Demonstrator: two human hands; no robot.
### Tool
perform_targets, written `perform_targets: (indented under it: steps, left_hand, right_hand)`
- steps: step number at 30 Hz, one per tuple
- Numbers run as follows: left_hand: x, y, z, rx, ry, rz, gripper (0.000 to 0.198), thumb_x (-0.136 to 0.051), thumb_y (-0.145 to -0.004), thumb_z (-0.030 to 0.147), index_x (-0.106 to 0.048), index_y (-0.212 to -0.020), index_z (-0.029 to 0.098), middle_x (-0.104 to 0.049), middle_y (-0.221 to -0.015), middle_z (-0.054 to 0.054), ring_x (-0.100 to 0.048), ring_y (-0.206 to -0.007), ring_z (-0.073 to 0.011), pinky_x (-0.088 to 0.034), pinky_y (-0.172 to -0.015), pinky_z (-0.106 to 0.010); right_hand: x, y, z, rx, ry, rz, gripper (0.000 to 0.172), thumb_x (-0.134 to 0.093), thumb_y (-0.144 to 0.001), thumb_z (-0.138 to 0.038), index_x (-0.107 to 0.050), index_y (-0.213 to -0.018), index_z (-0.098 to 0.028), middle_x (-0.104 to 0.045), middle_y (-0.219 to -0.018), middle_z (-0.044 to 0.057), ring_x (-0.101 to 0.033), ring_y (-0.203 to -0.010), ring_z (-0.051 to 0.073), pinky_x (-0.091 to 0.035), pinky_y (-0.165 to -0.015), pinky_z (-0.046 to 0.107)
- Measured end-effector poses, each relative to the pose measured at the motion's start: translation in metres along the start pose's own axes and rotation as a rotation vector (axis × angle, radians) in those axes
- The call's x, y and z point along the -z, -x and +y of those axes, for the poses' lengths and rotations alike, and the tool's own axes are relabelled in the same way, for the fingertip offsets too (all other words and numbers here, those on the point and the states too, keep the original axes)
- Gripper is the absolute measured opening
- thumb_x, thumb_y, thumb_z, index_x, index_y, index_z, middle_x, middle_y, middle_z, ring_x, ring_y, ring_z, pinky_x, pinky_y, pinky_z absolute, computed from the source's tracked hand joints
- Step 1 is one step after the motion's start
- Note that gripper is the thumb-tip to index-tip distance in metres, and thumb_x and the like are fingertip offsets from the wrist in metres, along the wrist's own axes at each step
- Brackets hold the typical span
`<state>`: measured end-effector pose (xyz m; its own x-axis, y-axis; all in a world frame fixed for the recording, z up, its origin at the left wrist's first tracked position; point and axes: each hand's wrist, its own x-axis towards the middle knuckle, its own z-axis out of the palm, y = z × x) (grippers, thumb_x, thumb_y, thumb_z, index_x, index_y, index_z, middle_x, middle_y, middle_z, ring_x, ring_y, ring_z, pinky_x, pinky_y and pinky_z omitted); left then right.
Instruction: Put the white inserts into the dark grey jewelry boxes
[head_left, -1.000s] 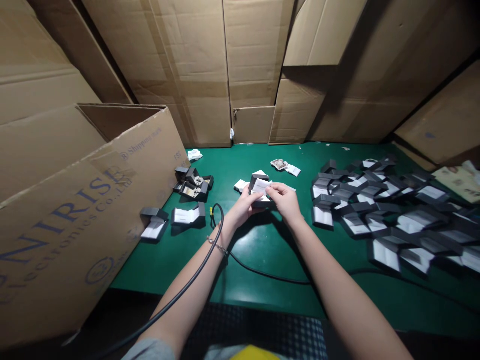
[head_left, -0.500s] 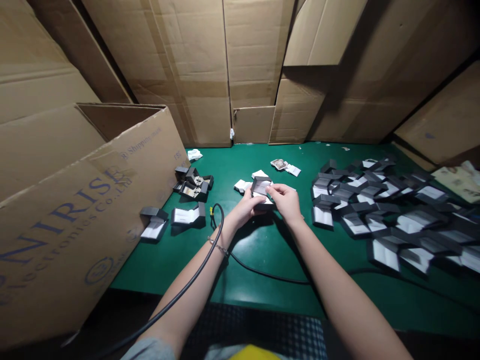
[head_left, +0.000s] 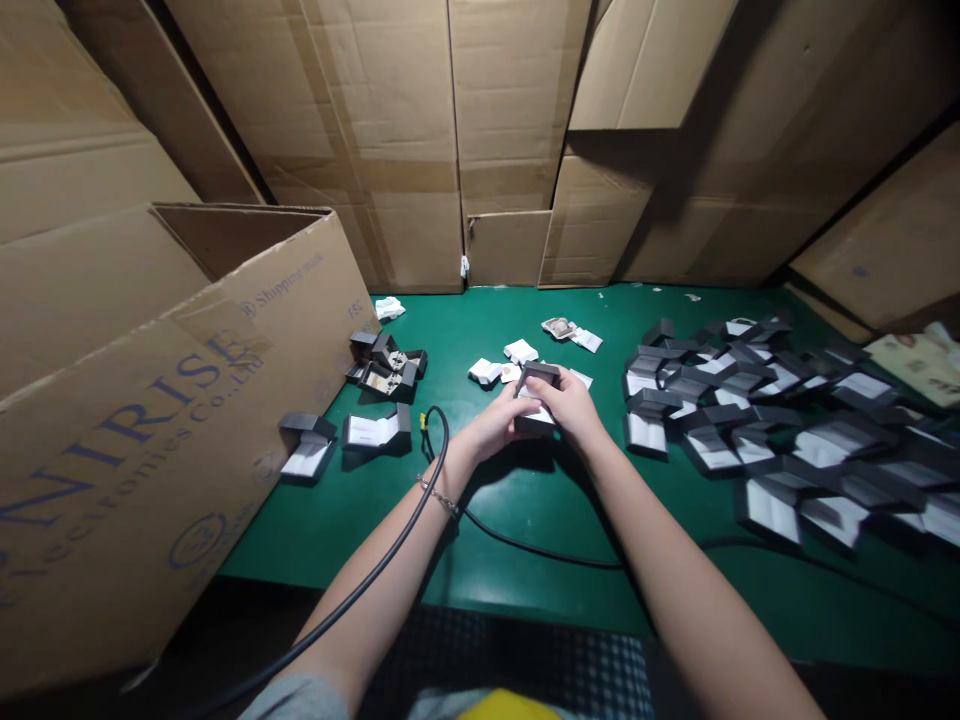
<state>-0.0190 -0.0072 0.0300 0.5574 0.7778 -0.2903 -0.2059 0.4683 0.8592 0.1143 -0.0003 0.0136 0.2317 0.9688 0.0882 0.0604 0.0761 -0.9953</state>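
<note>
Packets (head_left: 520, 352) behind held box (head_left: 535, 418) — cable (head_left: 448, 434) across left forearm (head_left: 382, 612).

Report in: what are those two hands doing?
Left hand and right hand both holding open box. White pieces just beyond. Cable crossing in front of left forearm.

Lower corners dim; glare on green table (head_left: 525, 508); right-hand boxes (head_left: 825, 440) blurred; diagonal shadow across cardboard (head_left: 697, 190).
</note>
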Motion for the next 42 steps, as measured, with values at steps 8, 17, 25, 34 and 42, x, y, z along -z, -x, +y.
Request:
perform_targets:
  steps: [8, 17, 25, 34, 42]
  left_hand:
    - [0.004, -0.004, -0.005, -0.073, 0.051, 0.002, 0.053, -0.066, -0.073, 0.026, -0.053, -0.124, 0.025, -0.063, -0.110, -0.005, -0.063, -0.085, -0.0150, -0.053, -0.069, -0.025]
    - [0.002, -0.006, -0.004, -0.079, 0.119, 0.058, 0.053, -0.061, -0.077, 0.036, -0.048, -0.127, 0.025, -0.062, -0.098, -0.004, -0.060, -0.076, -0.0152, -0.053, -0.064, -0.027]
    - [0.005, -0.008, -0.008, -0.092, 0.101, 0.072, 0.053, -0.060, -0.079, 0.037, -0.047, -0.130, 0.027, -0.063, -0.103, -0.005, -0.061, -0.079, -0.0162, -0.053, -0.064, -0.027]
    - [0.007, -0.014, -0.010, -0.106, 0.044, 0.092, 0.040, -0.060, -0.078, 0.027, -0.056, -0.117, 0.022, -0.063, -0.097, -0.005, -0.061, -0.079, -0.0154, -0.052, -0.061, -0.023]
    - [0.009, -0.012, -0.007, -0.047, 0.132, 0.133, 0.027, -0.061, -0.072, 0.024, -0.060, -0.099, 0.019, -0.063, -0.086, -0.003, -0.060, -0.072, -0.0147, -0.051, -0.063, -0.026]
  right_hand:
    - [-0.003, 0.001, -0.001, -0.057, -0.024, -0.080, 0.038, -0.069, -0.058, -0.037, -0.066, -0.092, -0.019, -0.072, -0.090, 0.005, -0.065, -0.087, 0.023, -0.050, -0.081, 0.038]
    - [0.000, 0.002, 0.002, -0.199, -0.135, -0.207, 0.039, -0.060, -0.056, -0.026, -0.063, -0.095, -0.021, -0.071, -0.090, 0.004, -0.065, -0.081, 0.022, -0.051, -0.076, 0.036]
    - [-0.003, 0.001, 0.005, -0.196, -0.169, -0.196, 0.044, -0.060, -0.054, -0.025, -0.060, -0.098, -0.021, -0.070, -0.089, 0.003, -0.064, -0.082, 0.022, -0.050, -0.076, 0.035]
    - [-0.005, 0.002, 0.006, -0.161, -0.134, -0.198, 0.032, -0.061, -0.062, -0.030, -0.063, -0.093, -0.023, -0.072, -0.091, 0.004, -0.067, -0.087, 0.023, -0.053, -0.080, 0.038]
    - [-0.009, 0.001, 0.008, -0.148, -0.083, -0.082, 0.027, -0.063, -0.060, -0.030, -0.068, -0.086, -0.022, -0.074, -0.085, 0.003, -0.067, -0.083, 0.025, -0.054, -0.078, 0.040]
